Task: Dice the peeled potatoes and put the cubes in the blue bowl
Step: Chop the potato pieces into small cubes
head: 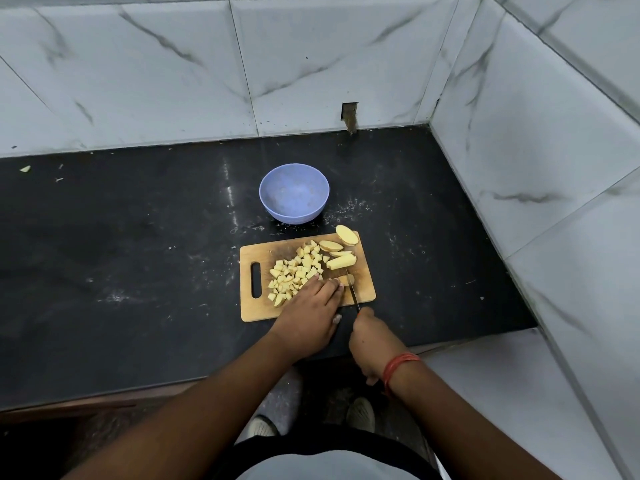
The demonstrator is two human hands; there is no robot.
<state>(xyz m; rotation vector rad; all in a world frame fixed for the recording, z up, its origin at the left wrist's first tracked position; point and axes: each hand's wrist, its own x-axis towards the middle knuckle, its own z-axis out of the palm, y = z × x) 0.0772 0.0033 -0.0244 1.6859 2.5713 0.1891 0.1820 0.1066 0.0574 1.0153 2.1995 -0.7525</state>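
A wooden cutting board [256, 308] lies on the black counter. A heap of potato cubes [294, 273] covers its middle. Uncut potato slices [341, 252] lie at its far right corner. My left hand [311, 311] rests on the board, its fingers stretched forward onto a small potato strip [348, 279]. My right hand [372, 337] grips a knife [353, 292] whose blade sits across that strip. The blue bowl [294, 194] stands just beyond the board and holds nothing.
The black counter [138, 254] ends at marble-tiled walls behind and on the right, forming a corner. A potato scrap [25, 169] lies at the far left by the wall. The counter's front edge runs under my forearms.
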